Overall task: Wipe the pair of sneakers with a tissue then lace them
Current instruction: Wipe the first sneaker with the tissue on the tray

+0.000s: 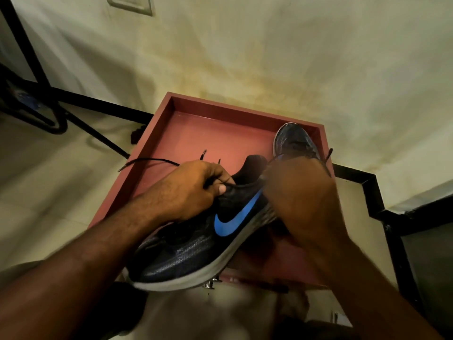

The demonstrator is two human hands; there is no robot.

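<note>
Red tray (157, 133) beneath blue-swoosh sneaker (196, 244), left hand (188, 192) around lace (152, 160)

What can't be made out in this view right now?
- Right hand: motion-blurred, so its grip is unreadable.
- Far sneaker: heel hidden behind the right hand.
- Near sneaker: eyelets covered by the left hand, which holds the lace.
- Tissue: not seen.

I see a cream wall (269, 45) stained yellowish under dim warm light, a black skirting strip (103, 105) along its base, pale floor tiles (36, 192), a black metal frame (27, 57) at left, a pale switch plate (131, 3) up top
</note>
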